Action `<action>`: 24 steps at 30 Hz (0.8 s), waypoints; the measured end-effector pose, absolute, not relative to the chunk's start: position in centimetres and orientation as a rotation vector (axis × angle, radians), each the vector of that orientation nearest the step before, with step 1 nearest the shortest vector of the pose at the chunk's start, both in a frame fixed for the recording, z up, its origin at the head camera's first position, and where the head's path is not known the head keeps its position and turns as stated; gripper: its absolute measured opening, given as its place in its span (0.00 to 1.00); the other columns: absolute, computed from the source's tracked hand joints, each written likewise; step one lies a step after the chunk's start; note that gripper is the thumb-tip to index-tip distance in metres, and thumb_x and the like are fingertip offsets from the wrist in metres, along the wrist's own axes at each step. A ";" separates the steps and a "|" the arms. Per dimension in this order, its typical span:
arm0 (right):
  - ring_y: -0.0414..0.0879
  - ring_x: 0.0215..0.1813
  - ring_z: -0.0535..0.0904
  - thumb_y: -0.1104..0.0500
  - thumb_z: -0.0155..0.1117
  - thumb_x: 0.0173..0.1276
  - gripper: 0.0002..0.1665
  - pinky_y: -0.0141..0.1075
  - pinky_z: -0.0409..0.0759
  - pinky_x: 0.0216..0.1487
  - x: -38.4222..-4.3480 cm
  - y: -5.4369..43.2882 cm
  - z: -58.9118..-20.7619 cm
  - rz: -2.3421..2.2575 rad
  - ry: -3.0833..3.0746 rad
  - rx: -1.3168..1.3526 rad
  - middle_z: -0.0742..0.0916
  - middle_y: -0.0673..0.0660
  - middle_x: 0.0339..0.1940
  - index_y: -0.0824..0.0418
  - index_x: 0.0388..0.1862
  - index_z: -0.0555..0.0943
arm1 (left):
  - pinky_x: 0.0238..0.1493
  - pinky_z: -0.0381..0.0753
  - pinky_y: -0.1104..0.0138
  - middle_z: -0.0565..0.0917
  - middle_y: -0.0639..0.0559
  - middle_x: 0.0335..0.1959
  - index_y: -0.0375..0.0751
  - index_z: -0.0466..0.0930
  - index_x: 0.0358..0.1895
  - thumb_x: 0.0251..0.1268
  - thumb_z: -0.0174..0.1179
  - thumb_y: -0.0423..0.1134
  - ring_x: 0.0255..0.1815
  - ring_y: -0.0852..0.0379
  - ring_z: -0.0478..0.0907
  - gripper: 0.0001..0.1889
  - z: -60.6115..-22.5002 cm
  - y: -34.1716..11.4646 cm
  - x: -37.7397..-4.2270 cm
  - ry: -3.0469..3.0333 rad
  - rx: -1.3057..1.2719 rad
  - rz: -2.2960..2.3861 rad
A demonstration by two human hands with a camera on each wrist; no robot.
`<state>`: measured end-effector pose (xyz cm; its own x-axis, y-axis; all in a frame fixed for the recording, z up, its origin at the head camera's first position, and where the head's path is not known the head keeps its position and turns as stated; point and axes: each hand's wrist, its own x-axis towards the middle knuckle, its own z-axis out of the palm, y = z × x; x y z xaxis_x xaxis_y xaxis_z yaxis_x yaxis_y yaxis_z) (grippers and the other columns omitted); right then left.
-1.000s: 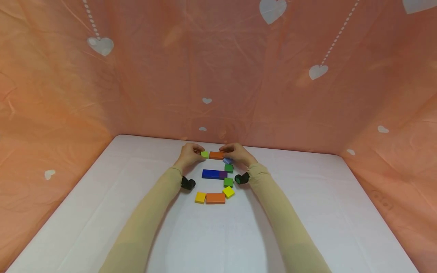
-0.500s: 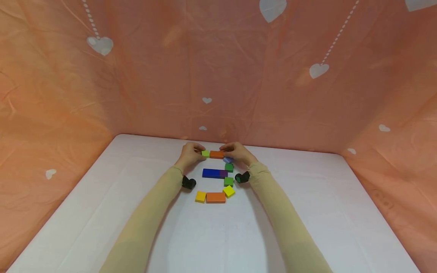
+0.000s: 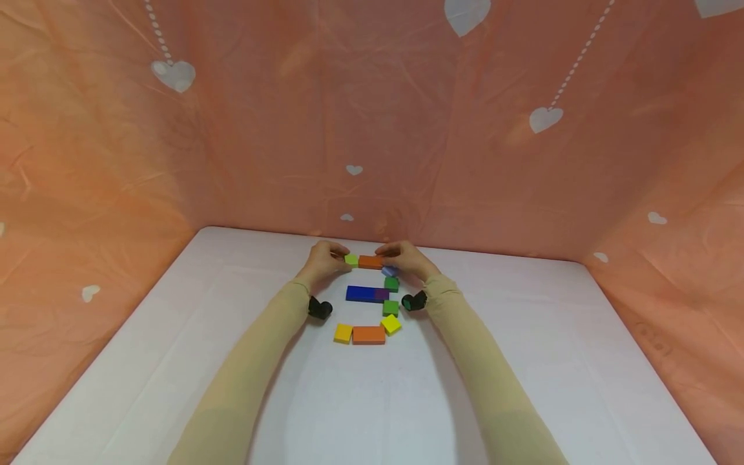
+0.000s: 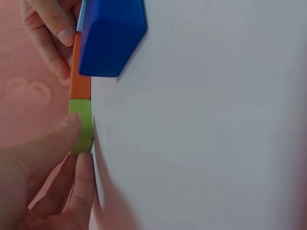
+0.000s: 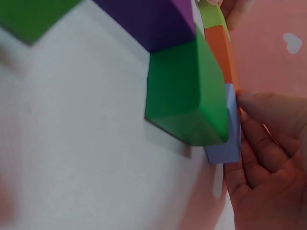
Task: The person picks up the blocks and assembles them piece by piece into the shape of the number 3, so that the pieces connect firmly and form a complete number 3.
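Observation:
My left hand pinches a small lime-green block at the far end of the table, thumb on one side and fingertips at its end. This block sits end to end with an orange rectangular block. My right hand grips the orange block's right end, thumb near its joint with a light blue block and fingers behind. A green block stands close by, next to a purple block. In the head view a long blue block lies left of the purple one.
Nearer the body lie another green block, a tilted yellow block, a second orange block and a yellow-orange block. All are on a white table, backed by an orange curtain with hearts.
Both hands stay on the same blocks with barely any motion. The whole head view shifts very slightly; the block layout looks the same.

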<state>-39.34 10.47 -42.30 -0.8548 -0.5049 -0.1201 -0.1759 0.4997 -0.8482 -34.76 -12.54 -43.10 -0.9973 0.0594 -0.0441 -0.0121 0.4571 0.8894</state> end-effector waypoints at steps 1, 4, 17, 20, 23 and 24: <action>0.52 0.54 0.75 0.65 0.59 0.69 0.17 0.41 0.72 0.61 -39.4 10.5 -42.4 -1.299 2.391 -0.564 0.82 0.61 0.56 0.65 0.56 0.79 | 0.54 0.76 0.60 0.79 0.42 0.46 0.35 0.81 0.51 0.53 0.70 0.30 0.46 0.48 0.74 0.19 -43.1 -12.6 -34.7 2.622 0.047 1.599; 0.52 0.53 0.76 0.65 0.59 0.70 0.17 0.40 0.73 0.61 -39.4 10.5 -42.5 -1.301 2.387 -0.569 0.82 0.61 0.56 0.65 0.56 0.79 | 0.53 0.76 0.60 0.79 0.41 0.45 0.33 0.81 0.51 0.54 0.70 0.29 0.46 0.48 0.74 0.19 -43.1 -12.7 -34.7 2.631 0.068 1.590; 0.51 0.53 0.78 0.65 0.59 0.70 0.17 0.40 0.75 0.59 -39.3 10.7 -42.6 -1.352 2.387 -0.530 0.83 0.60 0.54 0.65 0.57 0.79 | 0.53 0.76 0.60 0.80 0.41 0.46 0.32 0.80 0.51 0.55 0.69 0.29 0.46 0.48 0.75 0.19 -43.3 -12.8 -34.6 2.636 0.112 1.600; 0.52 0.55 0.78 0.66 0.58 0.70 0.17 0.41 0.75 0.59 -39.0 11.2 -42.1 -1.410 2.388 -0.535 0.83 0.61 0.53 0.66 0.58 0.78 | 0.54 0.76 0.59 0.80 0.41 0.47 0.32 0.80 0.52 0.55 0.69 0.30 0.48 0.48 0.75 0.20 -43.4 -13.2 -34.3 2.608 0.107 1.634; 0.53 0.57 0.76 0.66 0.58 0.70 0.18 0.43 0.74 0.60 -38.6 12.1 -41.6 -1.451 2.398 -0.556 0.82 0.62 0.54 0.66 0.59 0.77 | 0.56 0.75 0.59 0.80 0.41 0.50 0.32 0.79 0.54 0.56 0.68 0.29 0.50 0.48 0.76 0.21 -43.4 -13.9 -34.1 2.578 0.105 1.671; 0.53 0.57 0.76 0.66 0.58 0.70 0.19 0.44 0.73 0.61 -38.5 12.5 -41.4 -1.458 2.401 -0.564 0.82 0.62 0.55 0.66 0.59 0.77 | 0.56 0.75 0.58 0.80 0.41 0.51 0.32 0.78 0.55 0.56 0.68 0.29 0.51 0.48 0.76 0.21 -43.4 -14.2 -34.1 2.573 0.113 1.678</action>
